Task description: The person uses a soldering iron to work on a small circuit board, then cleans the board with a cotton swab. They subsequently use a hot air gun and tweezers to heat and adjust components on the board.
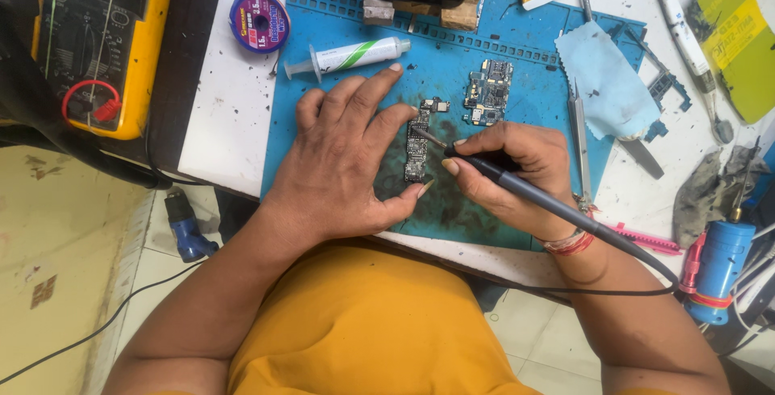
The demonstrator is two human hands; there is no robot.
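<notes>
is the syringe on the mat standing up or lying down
Lying down. The syringe rests flat on its side on the blue mat, nozzle end toward the right, just beyond the left hand.

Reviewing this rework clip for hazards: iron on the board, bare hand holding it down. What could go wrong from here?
1. The left hand pins the board with fingers right beside the iron tip: a slip could burn them.
2. The syringe and cloth lie on the mat near the work; a swing of the iron could scorch them.
3. The iron's cord runs under the right hand and could snag.
</notes>
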